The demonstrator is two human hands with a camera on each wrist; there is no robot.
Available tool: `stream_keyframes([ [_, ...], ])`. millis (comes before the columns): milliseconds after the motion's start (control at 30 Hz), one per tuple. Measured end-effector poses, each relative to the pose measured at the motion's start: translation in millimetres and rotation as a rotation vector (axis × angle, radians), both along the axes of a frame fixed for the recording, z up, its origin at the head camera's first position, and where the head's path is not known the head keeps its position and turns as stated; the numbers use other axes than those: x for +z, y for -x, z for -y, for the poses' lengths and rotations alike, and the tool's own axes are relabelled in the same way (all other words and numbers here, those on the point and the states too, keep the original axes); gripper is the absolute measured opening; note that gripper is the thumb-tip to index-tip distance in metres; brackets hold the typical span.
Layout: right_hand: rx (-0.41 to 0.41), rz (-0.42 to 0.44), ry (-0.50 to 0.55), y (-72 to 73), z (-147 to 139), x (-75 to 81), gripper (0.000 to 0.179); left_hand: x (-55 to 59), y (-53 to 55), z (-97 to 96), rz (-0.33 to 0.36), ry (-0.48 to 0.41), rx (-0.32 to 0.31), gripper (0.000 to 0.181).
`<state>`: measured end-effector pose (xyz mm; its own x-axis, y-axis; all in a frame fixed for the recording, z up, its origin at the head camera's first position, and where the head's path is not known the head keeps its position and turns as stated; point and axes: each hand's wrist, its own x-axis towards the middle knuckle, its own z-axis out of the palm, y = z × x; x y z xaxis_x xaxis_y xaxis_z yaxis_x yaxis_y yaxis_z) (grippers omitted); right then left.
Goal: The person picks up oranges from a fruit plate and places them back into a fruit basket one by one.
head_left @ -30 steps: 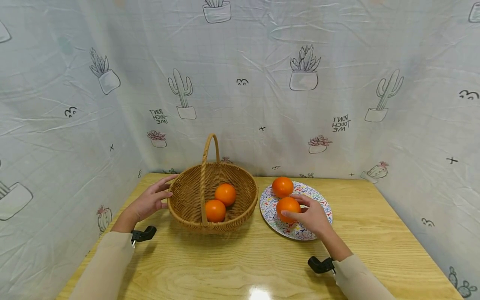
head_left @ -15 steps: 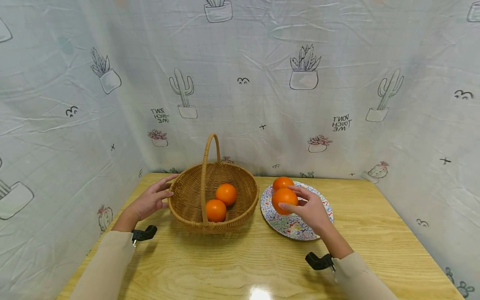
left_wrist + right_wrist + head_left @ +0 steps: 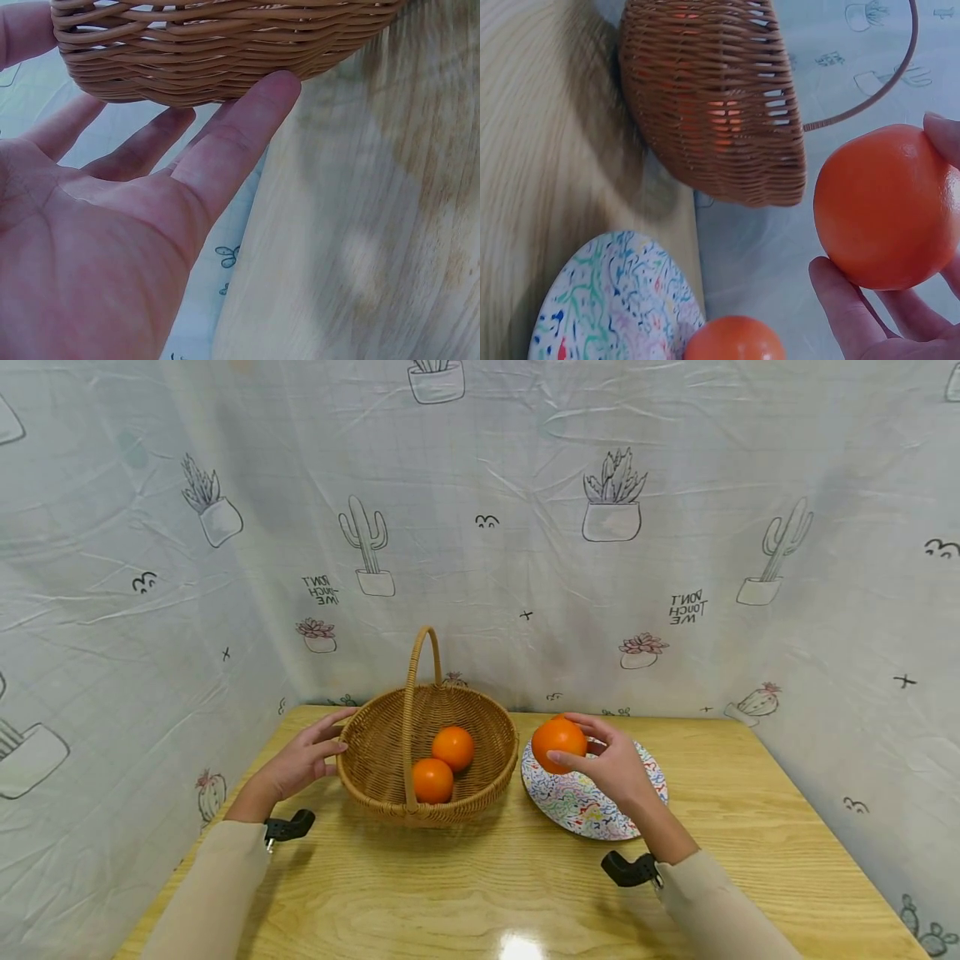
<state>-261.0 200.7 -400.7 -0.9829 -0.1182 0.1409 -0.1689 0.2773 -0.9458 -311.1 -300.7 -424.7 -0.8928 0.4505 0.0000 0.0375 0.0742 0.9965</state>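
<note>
Orange (image 3: 557,746) aloft, clamped in the right hand (image 3: 621,766)

Thumb and fingertips close round its opposite sides — clear of the patterned plate (image 3: 585,810) below that hand. It should be fairly light and firm, its glossy skin perhaps slippery; best held round its widest part. A second orange (image 3: 735,341) sits beneath. Left of the hand stands a wicker basket (image 3: 382,743) with two more oranges (image 3: 453,749) — the left hand (image 3: 296,764), fingers apart and nearly straight, touches its wall.

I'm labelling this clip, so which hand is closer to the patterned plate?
Right. The right hand holds an orange fruit above the patterned plate; the left hand is beyond the basket, touching its left side.
</note>
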Motion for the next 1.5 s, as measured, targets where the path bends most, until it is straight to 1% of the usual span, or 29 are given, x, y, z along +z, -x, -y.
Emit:
stream_keyframes([
  [133,0.002,-0.003,0.009,0.9,6.5,4.7,0.066,-0.3,0.5,0.0,-0.002,0.005,-0.002,0.070],
  [400,0.038,-0.015,0.086,1.1,22.9,15.5,0.065,-1.2,1.1,0.5,-0.003,0.007,-0.009,0.070],
  [600,0.047,-0.020,0.110,5.2,33.6,19.2,0.066,-2.1,1.1,1.4,-0.003,0.011,-0.007,0.070],
  [700,0.042,-0.022,0.118,9.0,39.6,20.1,0.065,-2.6,1.1,1.6,-0.002,0.010,-0.007,0.071],
  [900,0.062,-0.022,0.134,17.6,53.9,23.3,0.066,-3.8,0.8,2.2,-0.003,0.009,-0.011,0.072],
  [1233,0.093,0.028,0.191,35.2,82.1,35.9,0.067,-3.5,1.1,2.8,-0.031,-0.006,-0.032,0.070],
  [1500,0.080,0.067,0.147,51.0,105.4,45.1,0.061,-5.5,4.7,5.0,-0.021,-0.005,-0.032,0.070],
])
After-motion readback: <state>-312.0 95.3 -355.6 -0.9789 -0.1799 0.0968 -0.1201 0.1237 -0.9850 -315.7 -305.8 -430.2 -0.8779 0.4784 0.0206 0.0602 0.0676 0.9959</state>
